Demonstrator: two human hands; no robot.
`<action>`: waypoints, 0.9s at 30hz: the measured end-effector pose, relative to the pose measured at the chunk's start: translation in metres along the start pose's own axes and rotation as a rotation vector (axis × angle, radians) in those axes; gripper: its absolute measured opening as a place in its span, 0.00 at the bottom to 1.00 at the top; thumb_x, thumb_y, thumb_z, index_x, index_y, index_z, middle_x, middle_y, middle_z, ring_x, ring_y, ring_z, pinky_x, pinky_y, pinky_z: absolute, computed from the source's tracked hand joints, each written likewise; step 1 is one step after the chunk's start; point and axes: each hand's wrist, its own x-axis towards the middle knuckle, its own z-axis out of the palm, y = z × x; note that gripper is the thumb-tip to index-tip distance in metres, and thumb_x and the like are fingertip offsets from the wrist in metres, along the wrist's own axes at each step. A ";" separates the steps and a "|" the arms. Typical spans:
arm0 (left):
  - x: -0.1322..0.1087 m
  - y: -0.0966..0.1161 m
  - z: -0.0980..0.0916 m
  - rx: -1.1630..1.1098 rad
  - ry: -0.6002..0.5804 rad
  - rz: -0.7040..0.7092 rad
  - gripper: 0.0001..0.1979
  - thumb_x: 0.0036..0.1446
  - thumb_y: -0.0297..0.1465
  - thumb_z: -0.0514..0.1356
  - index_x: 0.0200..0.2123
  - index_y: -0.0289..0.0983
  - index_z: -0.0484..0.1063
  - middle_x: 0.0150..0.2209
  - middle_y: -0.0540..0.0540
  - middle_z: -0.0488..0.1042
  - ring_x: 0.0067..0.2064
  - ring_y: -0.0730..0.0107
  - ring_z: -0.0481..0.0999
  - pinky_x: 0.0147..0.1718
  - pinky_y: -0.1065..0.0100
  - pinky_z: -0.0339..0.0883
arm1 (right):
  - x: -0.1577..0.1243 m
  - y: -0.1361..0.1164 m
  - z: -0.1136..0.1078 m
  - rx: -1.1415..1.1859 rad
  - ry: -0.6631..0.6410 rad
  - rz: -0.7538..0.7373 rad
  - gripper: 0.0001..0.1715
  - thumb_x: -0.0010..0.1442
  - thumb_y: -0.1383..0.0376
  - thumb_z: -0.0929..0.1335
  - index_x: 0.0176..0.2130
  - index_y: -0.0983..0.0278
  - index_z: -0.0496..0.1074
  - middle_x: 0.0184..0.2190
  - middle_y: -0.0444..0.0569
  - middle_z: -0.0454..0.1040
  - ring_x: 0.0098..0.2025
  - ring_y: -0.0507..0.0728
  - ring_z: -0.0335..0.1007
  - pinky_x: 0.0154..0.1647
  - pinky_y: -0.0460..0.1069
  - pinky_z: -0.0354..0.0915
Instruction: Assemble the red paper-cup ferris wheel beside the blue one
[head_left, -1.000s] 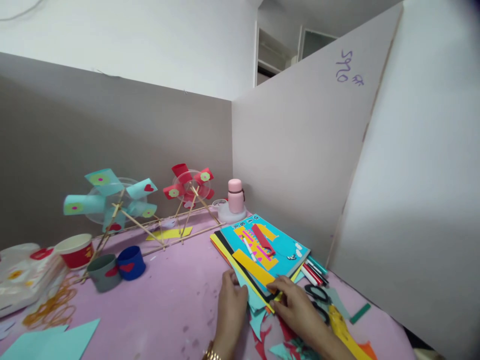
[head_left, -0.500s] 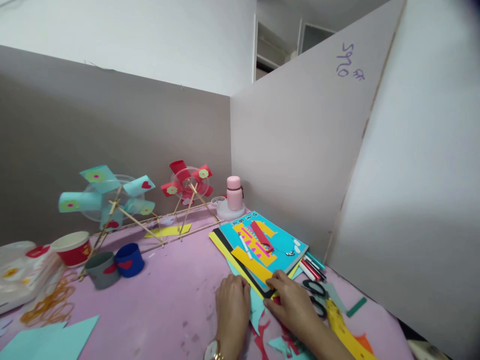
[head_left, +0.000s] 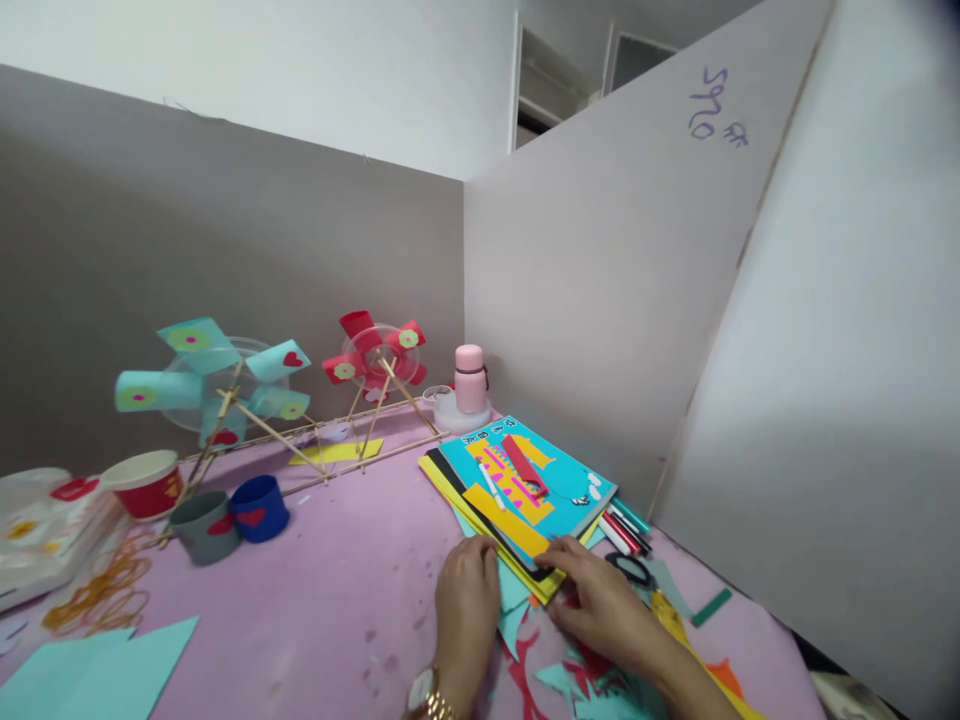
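Note:
A stack of coloured paper (head_left: 448, 487), with yellow, black and light blue sheets, lies beneath a blue picture board (head_left: 559, 490). My right hand (head_left: 604, 605) is closed on the stack's near corner, fingers on top and thumb at the edge. Against the stack's left edge rests my left hand (head_left: 466, 595), its fingers curled and their tips hidden. On the board are a yellow strip (head_left: 506, 522), a red cutter-like tool (head_left: 523, 465) and a white pen (head_left: 491, 487). Red and light blue paper scraps (head_left: 525, 665) lie by my right wrist.
Paper-bladed wheels, one light blue (head_left: 199, 345) and one red (head_left: 360, 335), stand on stick frames at the back. Grey (head_left: 206, 540) and blue (head_left: 260, 517) paper rings sit left, near a paper cup (head_left: 146, 490). Scissors (head_left: 630, 568) and markers (head_left: 624, 530) lie right. A pink bottle (head_left: 470, 385) stands behind.
The yellow sheets at the stack's near corner now stick out further under the black one. My right hand has shifted slightly right, and my left hand has moved slightly up at the edge.

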 end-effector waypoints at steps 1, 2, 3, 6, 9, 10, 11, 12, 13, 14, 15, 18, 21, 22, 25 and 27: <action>0.001 0.000 0.000 -0.023 0.009 -0.008 0.14 0.57 0.28 0.47 0.34 0.35 0.73 0.37 0.40 0.77 0.39 0.61 0.75 0.41 0.63 0.65 | -0.001 -0.001 -0.002 0.039 -0.010 0.002 0.26 0.46 0.73 0.64 0.45 0.59 0.73 0.43 0.47 0.71 0.44 0.55 0.69 0.44 0.45 0.60; 0.001 0.000 0.000 -0.045 0.019 -0.016 0.14 0.57 0.28 0.47 0.34 0.36 0.73 0.36 0.41 0.77 0.39 0.61 0.75 0.41 0.63 0.65 | -0.001 -0.002 -0.003 0.072 -0.014 0.012 0.24 0.47 0.72 0.65 0.44 0.59 0.73 0.43 0.48 0.71 0.44 0.56 0.69 0.44 0.46 0.61; 0.002 -0.001 0.001 -0.063 0.029 -0.022 0.14 0.57 0.28 0.47 0.33 0.36 0.73 0.36 0.41 0.77 0.39 0.61 0.75 0.41 0.63 0.65 | 0.000 -0.003 -0.003 0.096 -0.011 0.027 0.21 0.48 0.71 0.65 0.43 0.59 0.74 0.42 0.48 0.71 0.43 0.56 0.69 0.43 0.47 0.61; 0.002 -0.002 0.002 -0.109 0.048 -0.028 0.13 0.56 0.29 0.48 0.33 0.37 0.73 0.36 0.42 0.77 0.39 0.61 0.75 0.41 0.62 0.65 | 0.002 -0.004 -0.004 0.125 0.008 0.055 0.15 0.51 0.66 0.67 0.40 0.59 0.76 0.39 0.48 0.72 0.40 0.56 0.70 0.41 0.47 0.62; 0.002 -0.003 0.002 -0.146 0.056 -0.034 0.13 0.55 0.29 0.49 0.33 0.38 0.73 0.36 0.42 0.77 0.39 0.61 0.75 0.41 0.63 0.65 | 0.004 -0.004 -0.002 0.108 0.019 0.047 0.13 0.53 0.62 0.67 0.39 0.60 0.76 0.37 0.48 0.73 0.38 0.56 0.71 0.38 0.46 0.62; 0.002 -0.003 0.002 -0.157 0.058 -0.037 0.12 0.55 0.29 0.49 0.32 0.38 0.73 0.36 0.42 0.77 0.39 0.61 0.75 0.41 0.63 0.65 | 0.004 -0.003 -0.001 0.093 0.024 0.043 0.13 0.54 0.61 0.67 0.39 0.60 0.76 0.37 0.48 0.74 0.38 0.56 0.71 0.38 0.46 0.62; 0.002 -0.003 0.002 -0.168 0.059 -0.039 0.12 0.54 0.29 0.49 0.32 0.38 0.73 0.35 0.42 0.77 0.39 0.61 0.75 0.41 0.62 0.65 | 0.004 -0.003 -0.001 0.076 0.030 0.042 0.13 0.54 0.61 0.66 0.39 0.60 0.76 0.37 0.48 0.74 0.39 0.56 0.71 0.38 0.46 0.62; 0.002 -0.003 0.002 -0.179 0.059 -0.041 0.12 0.54 0.30 0.50 0.32 0.38 0.73 0.35 0.42 0.77 0.39 0.61 0.75 0.41 0.62 0.65 | 0.004 -0.003 0.001 0.058 0.037 0.042 0.13 0.55 0.61 0.66 0.39 0.60 0.75 0.38 0.48 0.74 0.39 0.56 0.71 0.38 0.46 0.62; 0.002 -0.002 0.002 -0.190 0.059 -0.042 0.12 0.54 0.30 0.50 0.32 0.38 0.73 0.35 0.42 0.77 0.39 0.61 0.75 0.41 0.62 0.65 | 0.005 -0.002 0.002 0.041 0.043 0.042 0.13 0.55 0.62 0.65 0.40 0.60 0.75 0.38 0.48 0.74 0.38 0.56 0.71 0.37 0.46 0.62; 0.001 -0.002 0.003 -0.201 0.059 -0.045 0.12 0.54 0.30 0.50 0.32 0.38 0.73 0.35 0.42 0.77 0.39 0.61 0.74 0.42 0.62 0.65 | 0.005 -0.002 0.004 0.021 0.048 0.043 0.12 0.56 0.62 0.65 0.39 0.60 0.75 0.38 0.47 0.74 0.38 0.56 0.72 0.37 0.46 0.62; 0.001 -0.001 0.003 -0.213 0.057 -0.050 0.11 0.54 0.29 0.50 0.32 0.38 0.73 0.35 0.42 0.77 0.39 0.61 0.75 0.42 0.62 0.65 | 0.005 -0.002 0.006 -0.003 0.054 0.044 0.12 0.57 0.63 0.64 0.38 0.60 0.75 0.38 0.47 0.74 0.37 0.55 0.72 0.37 0.46 0.62; 0.001 0.000 0.004 -0.255 0.046 -0.077 0.11 0.53 0.29 0.51 0.35 0.39 0.72 0.38 0.43 0.77 0.41 0.61 0.75 0.42 0.62 0.64 | 0.006 -0.005 0.012 -0.091 0.088 0.057 0.16 0.61 0.66 0.59 0.35 0.62 0.75 0.35 0.50 0.75 0.38 0.57 0.72 0.38 0.47 0.61; 0.004 0.000 0.006 -0.309 0.028 -0.119 0.13 0.53 0.29 0.51 0.42 0.38 0.68 0.41 0.42 0.77 0.42 0.63 0.76 0.41 0.64 0.65 | 0.006 -0.010 0.017 -0.184 0.118 0.054 0.20 0.62 0.69 0.55 0.37 0.63 0.74 0.36 0.53 0.75 0.40 0.60 0.71 0.37 0.50 0.60; 0.005 0.000 0.006 -0.322 0.026 -0.136 0.15 0.53 0.29 0.51 0.45 0.38 0.66 0.41 0.41 0.77 0.41 0.63 0.76 0.40 0.64 0.66 | 0.006 -0.012 0.019 -0.209 0.120 0.045 0.19 0.62 0.69 0.55 0.39 0.64 0.73 0.36 0.53 0.75 0.40 0.61 0.71 0.37 0.50 0.60; 0.010 -0.001 0.008 -0.337 0.037 -0.187 0.20 0.53 0.28 0.51 0.50 0.36 0.61 0.38 0.41 0.77 0.39 0.62 0.76 0.37 0.64 0.65 | 0.005 -0.017 0.023 -0.261 0.115 0.013 0.18 0.58 0.72 0.58 0.42 0.63 0.72 0.38 0.53 0.75 0.41 0.62 0.70 0.38 0.51 0.59; 0.011 -0.002 0.008 -0.351 0.041 -0.205 0.22 0.52 0.28 0.51 0.52 0.35 0.60 0.37 0.41 0.77 0.38 0.61 0.76 0.36 0.64 0.65 | 0.005 -0.018 0.025 -0.282 0.113 -0.002 0.19 0.56 0.73 0.60 0.43 0.62 0.72 0.40 0.52 0.75 0.42 0.62 0.69 0.39 0.51 0.59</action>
